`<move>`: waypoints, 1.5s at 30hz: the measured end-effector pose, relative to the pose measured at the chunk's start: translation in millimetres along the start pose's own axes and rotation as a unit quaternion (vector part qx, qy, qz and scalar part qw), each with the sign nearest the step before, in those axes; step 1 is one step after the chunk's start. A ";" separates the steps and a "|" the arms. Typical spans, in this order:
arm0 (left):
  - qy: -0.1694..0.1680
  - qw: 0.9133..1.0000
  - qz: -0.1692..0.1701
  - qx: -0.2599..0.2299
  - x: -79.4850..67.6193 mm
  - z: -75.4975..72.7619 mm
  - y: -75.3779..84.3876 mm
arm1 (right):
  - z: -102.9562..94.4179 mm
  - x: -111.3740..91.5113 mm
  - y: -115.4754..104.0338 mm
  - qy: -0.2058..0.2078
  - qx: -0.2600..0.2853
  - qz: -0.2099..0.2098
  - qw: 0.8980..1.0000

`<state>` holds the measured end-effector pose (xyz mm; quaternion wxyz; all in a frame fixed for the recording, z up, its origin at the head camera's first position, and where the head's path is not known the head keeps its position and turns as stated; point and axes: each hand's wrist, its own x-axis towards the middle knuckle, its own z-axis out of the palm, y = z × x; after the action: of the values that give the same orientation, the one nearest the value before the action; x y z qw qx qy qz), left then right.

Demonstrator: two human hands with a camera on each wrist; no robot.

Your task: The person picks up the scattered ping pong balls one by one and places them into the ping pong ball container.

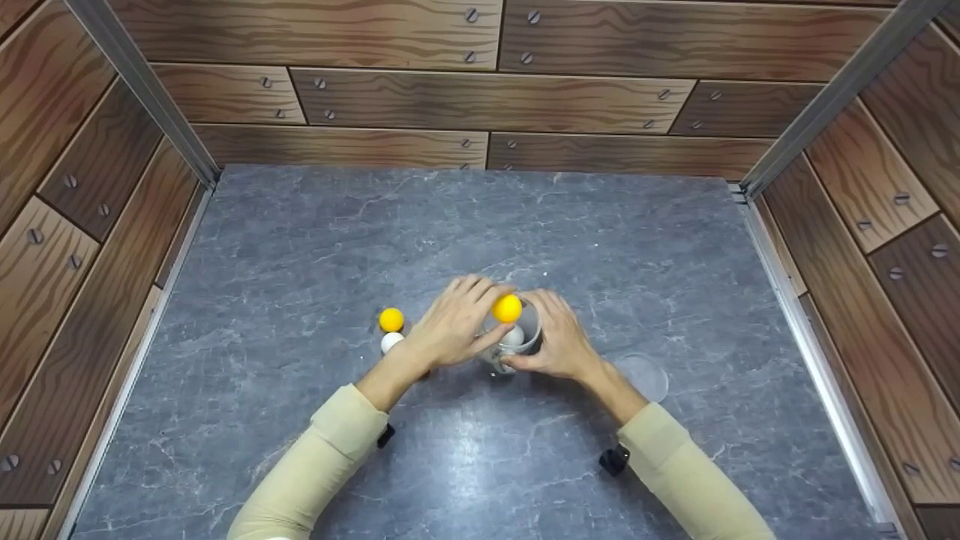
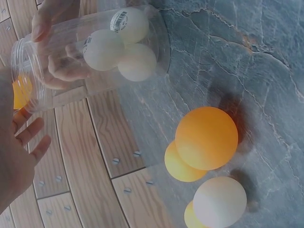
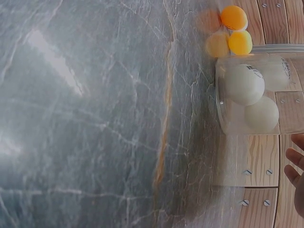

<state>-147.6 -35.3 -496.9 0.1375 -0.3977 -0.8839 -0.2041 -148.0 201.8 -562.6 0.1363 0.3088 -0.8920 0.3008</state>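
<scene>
My left hand (image 1: 454, 322) pinches an orange ping-pong ball (image 1: 507, 308) between thumb and fingers, over the mouth of a clear plastic jar (image 2: 61, 52). The jar stands upright on the table, and my right hand (image 1: 559, 337) grips it from the right side. Several white ping-pong balls (image 2: 137, 61) lie at the bottom of the jar. Left of my left hand, an orange ball (image 1: 391, 319) and a white ball (image 1: 392, 343) rest on the table. The left wrist view also shows yellow balls (image 2: 183, 164) partly hidden behind the nearer ones.
A clear round lid (image 1: 643, 377) lies flat on the table beneath the right forearm. The grey marbled table (image 1: 480, 225) is bordered by wood-patterned walls (image 1: 480, 97) at the back and both sides, with metal posts (image 1: 825, 97) at the far corners.
</scene>
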 end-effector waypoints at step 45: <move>-0.017 1.000 -0.002 -0.006 -9.7 -11.5 -5.8 | -0.3 0.8 -0.4 -0.014 0.008 0.011 1.000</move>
<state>-144.9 -50.5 -492.2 0.1194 -0.4000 -0.8858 -0.2026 -148.4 201.3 -561.8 0.1178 0.3041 -0.8948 0.3049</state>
